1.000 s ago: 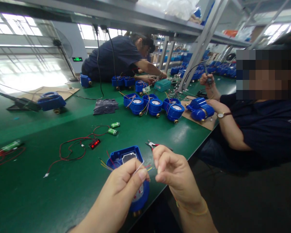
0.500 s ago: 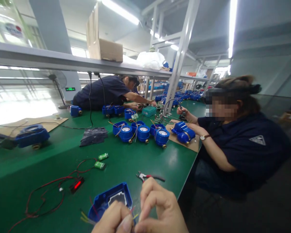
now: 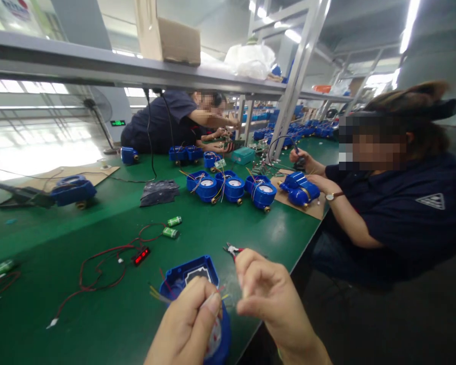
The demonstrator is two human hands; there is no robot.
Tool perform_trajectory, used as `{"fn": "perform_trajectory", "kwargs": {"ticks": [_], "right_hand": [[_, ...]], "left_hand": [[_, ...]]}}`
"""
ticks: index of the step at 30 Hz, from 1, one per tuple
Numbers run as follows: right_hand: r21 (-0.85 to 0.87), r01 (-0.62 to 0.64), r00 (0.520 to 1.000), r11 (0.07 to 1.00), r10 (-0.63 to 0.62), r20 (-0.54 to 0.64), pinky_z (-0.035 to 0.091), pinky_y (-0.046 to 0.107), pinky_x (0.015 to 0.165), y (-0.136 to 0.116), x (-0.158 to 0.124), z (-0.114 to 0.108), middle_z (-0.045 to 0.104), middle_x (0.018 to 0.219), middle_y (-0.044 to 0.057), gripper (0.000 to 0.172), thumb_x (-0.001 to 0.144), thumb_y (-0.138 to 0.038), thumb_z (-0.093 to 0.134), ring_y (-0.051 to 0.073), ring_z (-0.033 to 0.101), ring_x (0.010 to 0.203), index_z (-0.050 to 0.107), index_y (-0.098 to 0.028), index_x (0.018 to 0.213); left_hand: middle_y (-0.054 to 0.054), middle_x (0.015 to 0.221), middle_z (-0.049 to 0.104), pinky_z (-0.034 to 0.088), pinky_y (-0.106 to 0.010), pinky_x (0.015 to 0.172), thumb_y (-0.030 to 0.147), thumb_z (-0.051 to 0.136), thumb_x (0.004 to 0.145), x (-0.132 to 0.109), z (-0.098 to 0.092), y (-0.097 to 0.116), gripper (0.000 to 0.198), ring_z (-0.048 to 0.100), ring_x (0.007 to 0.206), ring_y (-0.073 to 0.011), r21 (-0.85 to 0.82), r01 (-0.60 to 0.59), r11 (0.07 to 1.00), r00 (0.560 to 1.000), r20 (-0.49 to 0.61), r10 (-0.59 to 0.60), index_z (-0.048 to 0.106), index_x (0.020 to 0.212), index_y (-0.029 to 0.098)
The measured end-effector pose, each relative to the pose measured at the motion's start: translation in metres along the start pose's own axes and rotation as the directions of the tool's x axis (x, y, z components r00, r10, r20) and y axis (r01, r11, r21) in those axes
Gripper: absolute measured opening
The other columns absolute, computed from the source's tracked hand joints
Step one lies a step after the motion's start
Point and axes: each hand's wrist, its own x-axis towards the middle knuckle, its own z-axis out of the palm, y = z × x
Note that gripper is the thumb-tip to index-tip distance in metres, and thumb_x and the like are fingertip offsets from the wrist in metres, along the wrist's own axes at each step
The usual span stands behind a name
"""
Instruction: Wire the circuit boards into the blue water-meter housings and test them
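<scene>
Two hands, left hand (image 3: 188,324) and right hand (image 3: 269,296), pinching thin wires (image 3: 223,296) over open blue meter housing (image 3: 186,274), red wire (image 3: 164,280) inside, pliers (image 3: 232,249) at twelve o'clock of right hand.

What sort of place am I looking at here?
Probably a meter assembly workshop: left hand and right hand pinch thin wires over an open blue housing; more blue meters line the green bench; uniformed co-workers sit alongside.
</scene>
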Motion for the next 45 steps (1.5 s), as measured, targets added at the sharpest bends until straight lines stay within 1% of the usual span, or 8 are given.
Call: {"fn": "perform_trajectory", "kwargs": {"ticks": [4,7,11,16,19,22,30,45], "right_hand": [[0.085,-0.023,0.988,0.996,0.036,-0.149,0.039,0.028,0.071,0.003,-0.002,-0.005,0.051,0.071,-0.001,0.032,0.066,-0.042,0.088,0.016,0.047,0.073,0.064,-0.022,0.059],[0.036,-0.074,0.994,0.997,0.076,-0.073,0.040,0.029,0.074,0.005,-0.007,-0.005,0.055,0.078,0.001,0.031,0.069,-0.049,0.085,0.018,0.050,0.078,0.069,-0.023,0.072],[-0.113,-0.100,0.995,0.989,0.103,0.017,0.041,0.030,0.079,0.002,-0.014,0.005,0.061,0.090,0.002,0.038,0.072,-0.058,0.079,0.019,0.054,0.088,0.073,-0.026,0.091],[-0.214,-0.072,0.997,0.974,0.062,-0.052,0.045,0.027,0.075,-0.004,-0.014,0.020,0.063,0.079,0.000,0.012,0.084,-0.033,0.074,0.016,0.059,0.078,0.071,-0.023,0.078],[-0.253,-0.064,0.994,0.965,0.040,-0.098,0.045,0.027,0.070,-0.006,-0.013,0.025,0.063,0.074,0.000,0.017,0.087,-0.024,0.068,0.014,0.058,0.072,0.070,-0.021,0.071],[-0.263,-0.061,0.992,0.963,0.030,-0.119,0.046,0.027,0.068,-0.008,-0.014,0.028,0.062,0.072,0.000,0.018,0.086,-0.024,0.068,0.014,0.058,0.070,0.069,-0.020,0.069],[-0.256,-0.043,0.989,0.966,0.005,-0.145,0.045,0.026,0.065,-0.006,-0.017,0.032,0.061,0.070,0.000,0.017,0.086,-0.024,0.069,0.013,0.056,0.067,0.070,-0.021,0.069],[-0.284,-0.013,0.985,0.959,-0.036,-0.166,0.044,0.027,0.066,-0.003,-0.012,0.036,0.059,0.072,0.000,0.019,0.087,-0.021,0.066,0.014,0.055,0.069,0.064,-0.020,0.067]], "left_hand": [[0.003,0.065,0.048,0.032,-0.026,0.058,0.052,0.049,0.091,-0.001,0.003,0.004,0.038,0.043,0.062,-0.0149,-0.026,-0.003,1.000,0.994,-0.108,0.000,0.049,0.067,0.022],[0.004,0.062,0.049,0.032,-0.026,0.056,0.049,0.049,0.091,-0.001,0.005,0.007,0.034,0.043,0.059,-0.0141,-0.068,0.021,0.997,0.996,-0.084,-0.027,0.050,0.070,0.022],[0.005,0.062,0.048,0.032,-0.026,0.056,0.048,0.052,0.089,-0.002,0.007,0.012,0.033,0.043,0.059,-0.0133,-0.114,0.053,0.992,0.990,-0.127,-0.067,0.050,0.070,0.022],[0.004,0.064,0.049,0.033,-0.025,0.055,0.052,0.049,0.091,-0.003,0.005,0.008,0.035,0.044,0.059,-0.0133,-0.073,0.009,0.997,0.995,-0.094,-0.016,0.052,0.073,0.022],[0.002,0.067,0.052,0.034,-0.026,0.058,0.048,0.049,0.092,-0.003,0.005,0.005,0.034,0.046,0.063,-0.0146,0.002,-0.039,0.999,0.991,-0.128,0.039,0.054,0.072,0.022],[0.002,0.068,0.054,0.036,-0.027,0.061,0.047,0.050,0.092,-0.003,0.007,0.007,0.033,0.048,0.066,-0.0156,0.017,-0.042,0.999,0.981,-0.189,0.044,0.055,0.071,0.022],[0.004,0.064,0.049,0.034,-0.026,0.058,0.050,0.050,0.091,-0.004,0.011,0.009,0.035,0.044,0.060,-0.0143,-0.074,-0.027,0.997,0.969,-0.246,0.008,0.053,0.070,0.022],[0.002,0.066,0.053,0.036,-0.027,0.061,0.045,0.046,0.094,-0.001,0.007,0.006,0.034,0.046,0.062,-0.0154,0.110,-0.077,0.991,0.979,-0.180,0.096,0.052,0.069,0.023]]}}
